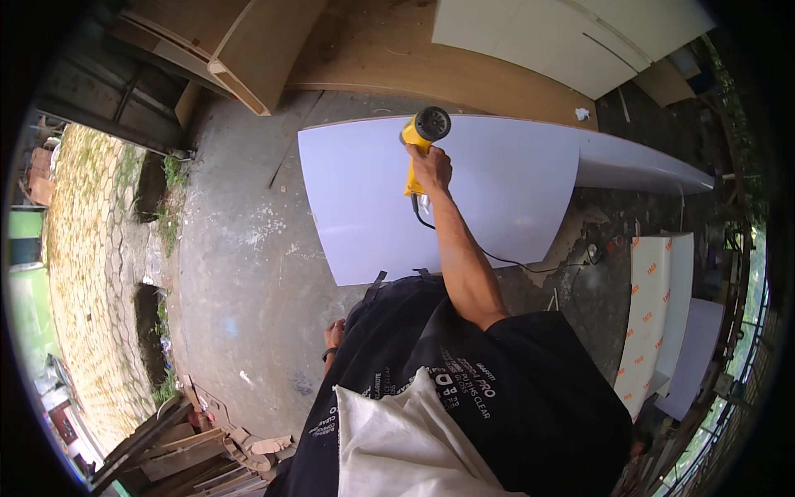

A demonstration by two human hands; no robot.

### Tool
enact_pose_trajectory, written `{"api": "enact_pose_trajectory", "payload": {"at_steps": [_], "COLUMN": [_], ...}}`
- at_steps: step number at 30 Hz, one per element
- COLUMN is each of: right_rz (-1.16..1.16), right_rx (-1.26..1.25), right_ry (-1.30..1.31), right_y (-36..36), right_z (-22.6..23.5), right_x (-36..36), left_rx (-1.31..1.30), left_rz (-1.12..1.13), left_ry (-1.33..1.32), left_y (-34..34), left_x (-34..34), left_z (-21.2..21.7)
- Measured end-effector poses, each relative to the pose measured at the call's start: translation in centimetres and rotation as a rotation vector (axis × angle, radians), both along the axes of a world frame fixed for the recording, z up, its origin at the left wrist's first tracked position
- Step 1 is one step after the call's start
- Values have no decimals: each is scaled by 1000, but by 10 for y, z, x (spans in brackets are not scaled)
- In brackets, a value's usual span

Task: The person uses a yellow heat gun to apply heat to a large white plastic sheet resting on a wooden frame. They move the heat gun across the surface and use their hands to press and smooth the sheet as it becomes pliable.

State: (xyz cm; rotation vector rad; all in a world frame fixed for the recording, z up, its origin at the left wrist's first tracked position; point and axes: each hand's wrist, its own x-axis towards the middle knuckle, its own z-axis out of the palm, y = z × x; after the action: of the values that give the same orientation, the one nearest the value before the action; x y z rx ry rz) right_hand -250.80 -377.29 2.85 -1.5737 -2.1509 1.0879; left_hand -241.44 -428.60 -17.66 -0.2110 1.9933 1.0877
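Observation:
A yellow heat gun [420, 137] with a round black vented end is gripped in my right hand [432, 169], the fingers wrapped round its handle. I hold it over a large white sheet [356, 190] with a smooth surface. From the bottom of the handle a black cord [517, 263] runs to the right across the sheet and onto the floor. My left hand [334, 333] hangs low beside my black shirt, away from the sheet. Only a small part of it shows, so its fingers cannot be made out.
Brown boards [373, 58] and white cabinet panels [530, 45] stand beyond the sheet. A wooden cabinet [263, 54] is at the far left. White panels with orange print [648, 315] lie to the right. Wood scraps [186, 451] are piled at the lower left on the concrete floor [240, 273].

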Motion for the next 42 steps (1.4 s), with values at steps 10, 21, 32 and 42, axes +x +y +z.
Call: {"api": "enact_pose_trajectory", "payload": {"at_steps": [10, 21, 32, 42], "right_rz": [242, 116, 229, 355], "right_rx": [-130, -93, -85, -83], "right_ry": [165, 77, 130, 213], "right_y": [-37, -26, -45, -61], "right_z": [4, -8, -3, -4], "right_x": [4, 7, -21, -39], "left_rx": [-105, 147, -100, -110], "left_rz": [14, -134, -31, 5], "left_ry": [0, 255, 138, 108], "left_y": [-51, 36, -18, -25], "left_x": [-39, -53, 2, -17], "left_z": [-24, 44, -40, -41]}}
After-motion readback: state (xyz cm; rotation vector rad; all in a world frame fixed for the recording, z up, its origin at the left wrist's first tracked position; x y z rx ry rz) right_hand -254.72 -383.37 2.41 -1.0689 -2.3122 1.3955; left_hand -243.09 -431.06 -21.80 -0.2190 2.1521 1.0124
